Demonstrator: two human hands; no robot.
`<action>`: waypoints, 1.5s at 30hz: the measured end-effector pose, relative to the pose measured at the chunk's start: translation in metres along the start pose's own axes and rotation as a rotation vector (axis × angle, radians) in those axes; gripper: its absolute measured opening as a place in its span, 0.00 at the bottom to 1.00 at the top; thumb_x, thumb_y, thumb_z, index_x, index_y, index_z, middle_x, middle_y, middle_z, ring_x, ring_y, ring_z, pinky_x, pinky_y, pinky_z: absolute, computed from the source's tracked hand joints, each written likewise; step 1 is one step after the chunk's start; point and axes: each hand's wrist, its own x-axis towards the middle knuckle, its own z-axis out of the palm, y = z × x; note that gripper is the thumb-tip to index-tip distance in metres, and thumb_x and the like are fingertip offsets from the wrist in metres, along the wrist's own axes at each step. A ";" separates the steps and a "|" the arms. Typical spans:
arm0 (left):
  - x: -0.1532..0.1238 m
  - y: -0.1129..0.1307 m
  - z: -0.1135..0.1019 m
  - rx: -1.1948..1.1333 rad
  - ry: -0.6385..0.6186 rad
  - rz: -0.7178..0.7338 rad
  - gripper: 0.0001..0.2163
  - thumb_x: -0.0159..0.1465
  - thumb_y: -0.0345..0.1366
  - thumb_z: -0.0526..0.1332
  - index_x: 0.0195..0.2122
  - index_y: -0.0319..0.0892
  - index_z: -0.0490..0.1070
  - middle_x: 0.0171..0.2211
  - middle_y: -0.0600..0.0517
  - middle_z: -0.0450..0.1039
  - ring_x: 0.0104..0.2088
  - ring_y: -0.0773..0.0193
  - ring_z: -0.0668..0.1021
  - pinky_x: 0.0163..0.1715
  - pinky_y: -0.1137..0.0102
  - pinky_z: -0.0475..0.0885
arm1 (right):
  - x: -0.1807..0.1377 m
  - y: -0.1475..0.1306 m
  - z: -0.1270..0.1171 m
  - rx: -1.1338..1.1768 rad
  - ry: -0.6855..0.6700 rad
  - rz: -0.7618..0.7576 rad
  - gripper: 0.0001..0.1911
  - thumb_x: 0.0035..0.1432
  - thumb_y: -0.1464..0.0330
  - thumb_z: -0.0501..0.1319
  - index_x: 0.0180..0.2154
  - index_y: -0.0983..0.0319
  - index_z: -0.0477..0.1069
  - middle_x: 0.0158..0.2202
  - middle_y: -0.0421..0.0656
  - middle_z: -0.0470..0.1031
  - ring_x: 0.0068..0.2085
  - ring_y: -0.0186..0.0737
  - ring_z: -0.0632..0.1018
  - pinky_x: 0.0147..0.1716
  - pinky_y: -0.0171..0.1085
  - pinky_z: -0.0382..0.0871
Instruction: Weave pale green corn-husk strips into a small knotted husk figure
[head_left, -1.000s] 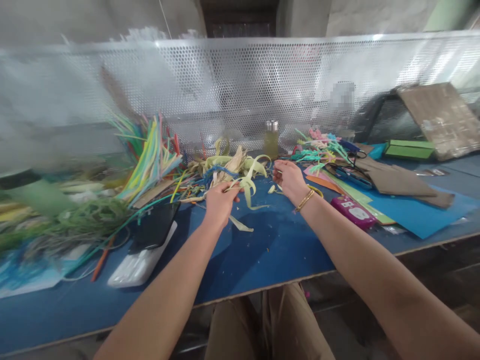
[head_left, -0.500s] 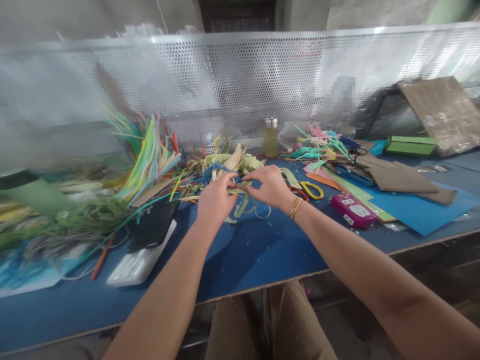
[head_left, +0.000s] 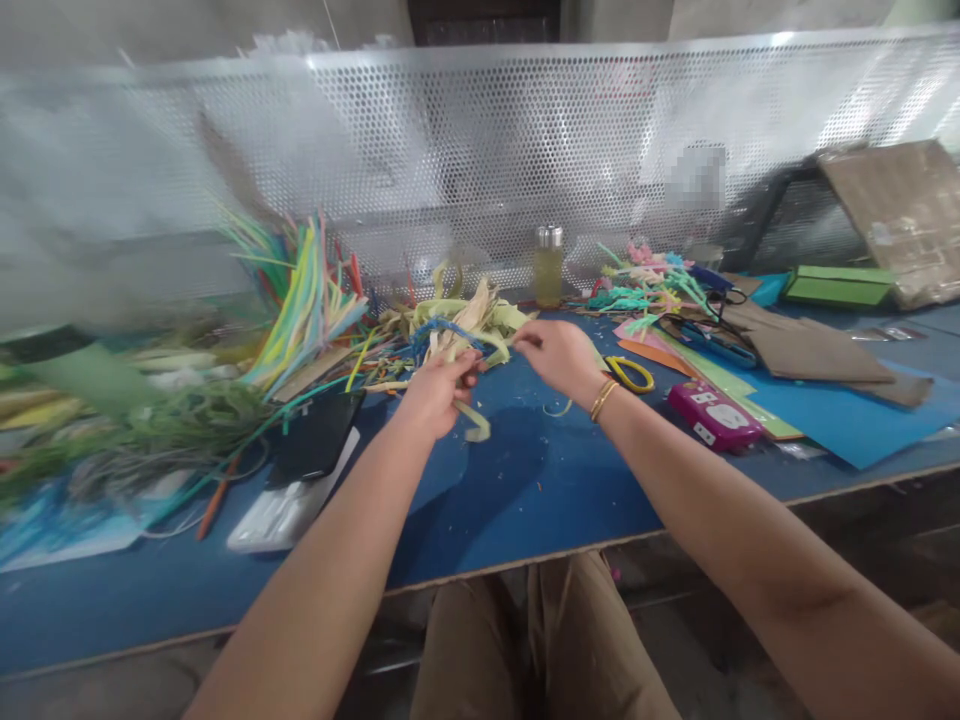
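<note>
The left hand (head_left: 439,392) pinches a flat, curling pale-green strip (head_left: 477,430) dangling below; apart from it, the right hand (head_left: 561,352) is pinched closed, its hold unclear. Crinkled, papery leaves (head_left: 474,312) lie beyond.

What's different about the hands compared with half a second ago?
The hands were close together; now the right hand has moved away rightward from the left hand. A pale strip shows just below the left hand; whether either grip holds anything is unclear. The bottle and purple case stayed put.
</note>
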 end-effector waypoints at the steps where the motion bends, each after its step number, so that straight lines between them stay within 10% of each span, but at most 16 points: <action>1: 0.002 0.000 0.000 -0.141 -0.033 -0.128 0.03 0.58 0.25 0.62 0.32 0.37 0.73 0.24 0.51 0.71 0.19 0.73 0.69 0.16 0.81 0.59 | 0.003 0.006 -0.004 0.036 0.058 0.073 0.07 0.56 0.68 0.61 0.33 0.60 0.79 0.31 0.43 0.80 0.32 0.39 0.76 0.34 0.38 0.63; 7: 0.007 -0.003 -0.001 -0.354 -0.120 -0.267 0.08 0.64 0.26 0.55 0.38 0.34 0.74 0.32 0.44 0.76 0.33 0.62 0.79 0.34 0.67 0.77 | 0.007 0.011 -0.010 0.643 -0.195 0.226 0.07 0.51 0.66 0.65 0.31 0.63 0.77 0.31 0.43 0.80 0.32 0.36 0.77 0.35 0.35 0.69; 14: 0.001 -0.012 0.001 -0.197 -0.325 -0.263 0.11 0.65 0.31 0.57 0.47 0.43 0.73 0.32 0.51 0.76 0.28 0.65 0.78 0.40 0.56 0.77 | -0.010 -0.017 0.015 0.697 -0.544 0.032 0.08 0.51 0.64 0.66 0.29 0.63 0.77 0.32 0.41 0.79 0.33 0.33 0.76 0.37 0.34 0.68; 24: 0.002 -0.014 0.005 -0.187 -0.383 -0.288 0.09 0.67 0.34 0.56 0.42 0.37 0.73 0.32 0.47 0.78 0.32 0.61 0.80 0.44 0.56 0.77 | -0.014 -0.021 0.019 0.650 -0.482 0.083 0.07 0.51 0.67 0.64 0.26 0.65 0.76 0.25 0.39 0.76 0.27 0.31 0.73 0.30 0.32 0.66; 29: -0.001 -0.004 0.003 -0.193 -0.318 -0.280 0.09 0.68 0.32 0.54 0.42 0.36 0.73 0.36 0.44 0.77 0.35 0.60 0.81 0.40 0.62 0.79 | -0.006 -0.007 0.016 0.630 -0.242 0.271 0.06 0.49 0.67 0.65 0.28 0.64 0.78 0.26 0.41 0.77 0.27 0.32 0.73 0.29 0.33 0.66; 34: 0.000 -0.006 0.004 -0.173 -0.280 -0.289 0.04 0.61 0.31 0.64 0.35 0.36 0.72 0.27 0.50 0.72 0.22 0.73 0.74 0.16 0.82 0.65 | 0.000 0.000 0.020 0.723 -0.132 0.377 0.07 0.45 0.65 0.69 0.27 0.62 0.78 0.26 0.40 0.78 0.28 0.32 0.73 0.30 0.33 0.67; 38: 0.005 -0.009 0.003 -0.137 -0.050 -0.211 0.09 0.56 0.35 0.69 0.33 0.40 0.69 0.20 0.59 0.59 0.14 0.79 0.59 0.11 0.83 0.46 | -0.002 -0.005 0.023 0.930 -0.110 0.500 0.10 0.41 0.64 0.72 0.27 0.62 0.78 0.24 0.39 0.77 0.25 0.31 0.71 0.28 0.33 0.66; 42: 0.006 -0.004 -0.005 0.007 0.388 0.141 0.08 0.61 0.40 0.61 0.40 0.45 0.73 0.21 0.58 0.59 0.17 0.74 0.61 0.15 0.78 0.52 | -0.003 -0.010 0.023 1.124 -0.063 0.626 0.15 0.37 0.63 0.74 0.29 0.63 0.77 0.27 0.41 0.77 0.27 0.32 0.73 0.29 0.34 0.69; 45: 0.002 0.002 -0.010 0.371 0.495 0.470 0.06 0.58 0.34 0.60 0.32 0.44 0.77 0.25 0.54 0.66 0.25 0.68 0.69 0.23 0.73 0.63 | -0.003 -0.013 0.023 1.126 -0.051 0.647 0.15 0.40 0.62 0.73 0.29 0.63 0.76 0.29 0.42 0.78 0.29 0.33 0.74 0.31 0.34 0.70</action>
